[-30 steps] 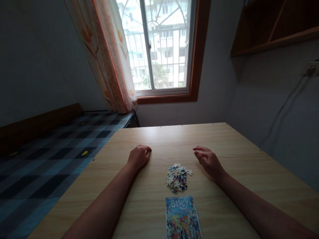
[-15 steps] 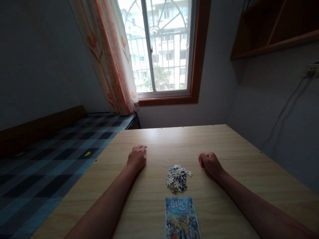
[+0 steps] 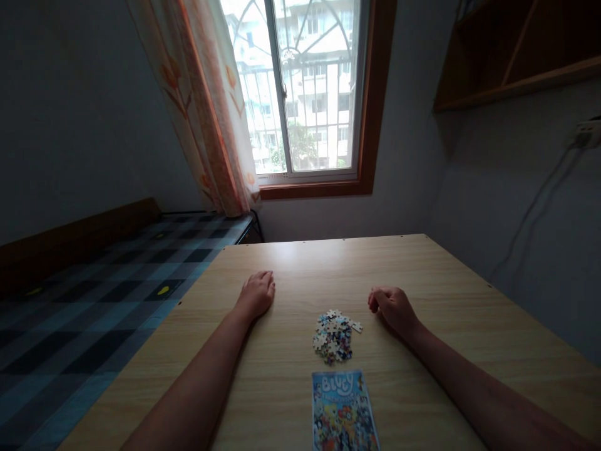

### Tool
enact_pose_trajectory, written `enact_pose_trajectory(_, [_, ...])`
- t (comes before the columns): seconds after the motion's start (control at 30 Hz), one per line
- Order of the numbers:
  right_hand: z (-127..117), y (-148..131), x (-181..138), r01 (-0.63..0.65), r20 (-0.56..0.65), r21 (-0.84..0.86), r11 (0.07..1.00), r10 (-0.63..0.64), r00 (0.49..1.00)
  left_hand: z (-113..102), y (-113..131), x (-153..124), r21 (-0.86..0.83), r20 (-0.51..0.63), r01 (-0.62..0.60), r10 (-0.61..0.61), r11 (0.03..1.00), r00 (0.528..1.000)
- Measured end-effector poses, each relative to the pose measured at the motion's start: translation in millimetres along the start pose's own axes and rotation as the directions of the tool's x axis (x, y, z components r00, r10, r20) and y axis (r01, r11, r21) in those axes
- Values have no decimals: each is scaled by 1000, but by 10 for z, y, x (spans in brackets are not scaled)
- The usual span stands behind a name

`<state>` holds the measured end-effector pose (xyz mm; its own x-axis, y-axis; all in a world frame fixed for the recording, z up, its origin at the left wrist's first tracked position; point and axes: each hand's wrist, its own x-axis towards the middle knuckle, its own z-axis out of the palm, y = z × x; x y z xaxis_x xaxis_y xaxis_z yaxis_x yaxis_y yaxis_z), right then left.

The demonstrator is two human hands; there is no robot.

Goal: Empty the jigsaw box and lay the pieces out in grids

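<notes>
A small heap of jigsaw puzzle pieces (image 3: pixel 332 337) lies on the wooden table (image 3: pixel 291 388), some with pale backs up and others showing coloured print. Just below it, nearest me, is a flat blue picture sheet (image 3: pixel 345 410) marked "Bluey" and crowded with cartoon figures; its lower edge runs out of view. To the left of the heap my left hand (image 3: pixel 256 293) rests palm down on the tabletop, fingers stretched forward, holding nothing I can see. On the right, my right hand (image 3: pixel 393 308) rests on its side, fingers curled in, apart from the pieces.
A bed with a checked cover (image 3: pixel 117 300) stands along the table's left side. Behind the table are a window (image 3: pixel 314 113) and an orange flowered curtain (image 3: pixel 201 113). A wooden shelf (image 3: pixel 516 81) hangs at upper right, above a wall socket with a cord (image 3: pixel 539 194).
My left fingers have straightened and spread a little. My right hand has shifted slightly left, its fist loosening somewhat. The pieces and the picture sheet have stayed put.
</notes>
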<state>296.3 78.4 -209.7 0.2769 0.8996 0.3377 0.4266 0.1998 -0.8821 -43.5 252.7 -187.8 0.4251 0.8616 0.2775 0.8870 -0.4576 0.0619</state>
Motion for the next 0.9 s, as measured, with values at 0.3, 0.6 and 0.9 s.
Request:
enact_pose_trajectory(0.3, [21, -193, -60, 168, 80, -170, 971, -156, 984, 35, -4, 12, 7, -10, 19, -19, 1000, 1000])
enact_pose_trajectory(0.6, [104, -190, -77, 360, 247, -262, 896, -298, 922, 24, 30, 127, 67, -8, 108, -108, 992, 994])
enact_pose_trajectory(0.9, [120, -47, -29, 439, 391, -311, 843, -308, 867, 28, 42, 111, 39, -51, 107, -105, 993, 993])
